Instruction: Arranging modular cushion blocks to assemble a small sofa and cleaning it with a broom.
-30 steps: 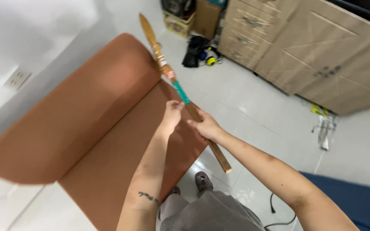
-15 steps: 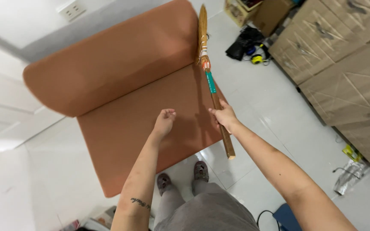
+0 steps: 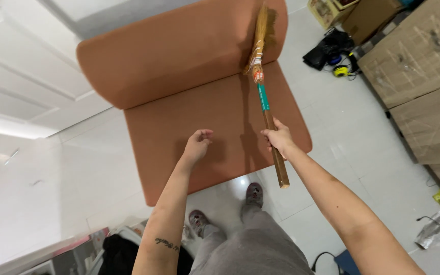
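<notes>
- Step in hand, as I judge it: brushing down the orange-brown sofa (image 3: pixel 179 117); the bristle end is on the upholstery, so the stroke is under way rather than finished.
- My right hand (image 3: pixel 279 137) has its grip wrapped firmly round the wooden handle of the broom (image 3: pixel 264 97), a little below the green band on the shaft.
- My left hand (image 3: pixel 197 145) holds nothing; its grip is loosely curled, hovering just above the front of the seat cushion (image 3: pixel 199 127), apart from the broom.
- Position of the broom: it lies across the right part of the sofa, its straw head (image 3: pixel 260 35) against the backrest (image 3: pixel 169 51) near the upper right corner, its butt end overhanging the front edge of the seat above the white tiled floor (image 3: pixel 342 132).
- Long axis: it runs from me towards the backrest, almost straight away, leaning slightly left at the far end. The head points away from me, the butt back towards my feet.
- Next move, in my judgement: it calls for a one-handed pull along that axis with the head kept pressed to the fabric; the left hand is free to steady the shaft if needed.
- Whether the bristles press hard or merely touch, I cannot tell.
</notes>
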